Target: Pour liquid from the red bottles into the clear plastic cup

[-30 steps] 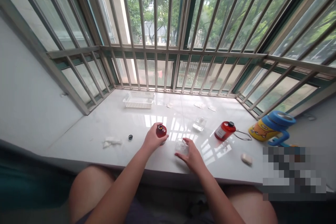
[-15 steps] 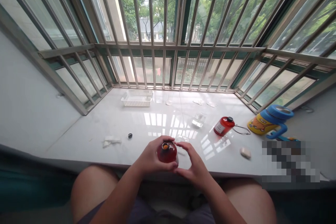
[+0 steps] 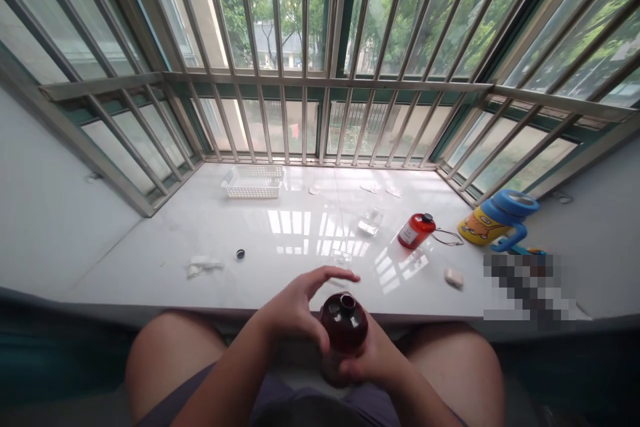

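Observation:
My right hand [image 3: 377, 352] is wrapped round a dark red bottle [image 3: 344, 327], just in front of the sill's near edge. The bottle's mouth is uncovered and faces up. Beside it, my left hand [image 3: 297, 303] is open, with its thumb close to the bottle's left side and its fingers stretched out above. Whether the thumb touches the bottle I cannot tell. A small black cap [image 3: 241, 254] lies on the white sill [image 3: 170, 233], left of my hands. To the right, a second red bottle [image 3: 415, 232] wears a black cap and a white label.
A white perforated basket [image 3: 254, 191] stands by the window bars. A clear glass-like container [image 3: 370, 222], a pale rounded block [image 3: 454, 277] and crumpled white tissue [image 3: 204, 266] lie on the sill. A blue and yellow mug [image 3: 493, 217] stands at the right. One patch there is pixelated.
The dark red bottle has moved toward me and slightly right, off the sill's edge. My left hand has opened away from it; my right hand has closed round it.

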### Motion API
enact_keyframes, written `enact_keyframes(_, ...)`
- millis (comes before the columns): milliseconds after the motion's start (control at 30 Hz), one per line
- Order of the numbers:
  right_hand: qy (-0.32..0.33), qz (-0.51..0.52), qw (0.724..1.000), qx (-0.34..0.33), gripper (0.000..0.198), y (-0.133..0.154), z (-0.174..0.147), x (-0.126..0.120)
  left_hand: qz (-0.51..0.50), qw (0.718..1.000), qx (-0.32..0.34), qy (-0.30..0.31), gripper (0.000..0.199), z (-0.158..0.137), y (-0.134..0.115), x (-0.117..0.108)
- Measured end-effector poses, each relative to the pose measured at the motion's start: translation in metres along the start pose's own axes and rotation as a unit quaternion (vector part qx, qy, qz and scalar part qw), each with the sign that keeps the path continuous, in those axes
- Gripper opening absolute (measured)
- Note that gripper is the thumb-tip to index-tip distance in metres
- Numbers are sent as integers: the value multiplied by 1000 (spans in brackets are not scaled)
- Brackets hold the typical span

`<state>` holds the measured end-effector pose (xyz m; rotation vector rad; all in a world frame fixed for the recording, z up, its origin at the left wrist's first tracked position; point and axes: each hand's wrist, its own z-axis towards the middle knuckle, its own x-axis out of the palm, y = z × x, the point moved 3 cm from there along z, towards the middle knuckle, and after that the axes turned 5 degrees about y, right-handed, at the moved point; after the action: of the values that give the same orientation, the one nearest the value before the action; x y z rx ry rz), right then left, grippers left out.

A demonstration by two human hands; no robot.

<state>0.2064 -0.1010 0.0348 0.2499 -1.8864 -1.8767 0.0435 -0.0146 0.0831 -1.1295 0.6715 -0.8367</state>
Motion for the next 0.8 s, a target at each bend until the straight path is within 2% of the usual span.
enact_keyframes(100,-119,-90,989,-4,84,-13,-7,-8,40,989,-34,-138,95,-2,27,-20)
enact_keyframes(167,-188,-149,971,-9,81,-19,-11,-15,136,970,-92,-176,89,-1,47,-31)
enact_keyframes(267,-262,-200,944,-5,74,-22,-16,-25,253,947,-152,-128,101,8,79,-42)
enact_keyframes(367,-306,-241,921,16,72,-20,-20,-35,286,940,-173,-70,112,24,106,-48)
enact_keyframes(433,-326,-261,908,28,73,-18,-23,-42,291,936,-186,-66,107,35,118,-50)
enact_keyframes(533,-346,-277,896,38,74,-13,-27,-53,278,937,-195,-85,88,44,122,-48)
enact_keyframes(633,-358,-299,884,24,74,-8,-29,-65,252,943,-194,-99,76,39,111,-38)
enact_keyframes(733,-364,-354,861,7,74,-1,-30,-80,228,947,-190,-123,83,24,91,-27)
enact_keyframes(800,-346,-398,850,-3,74,4,-28,-89,215,946,-195,-147,89,12,77,-23)
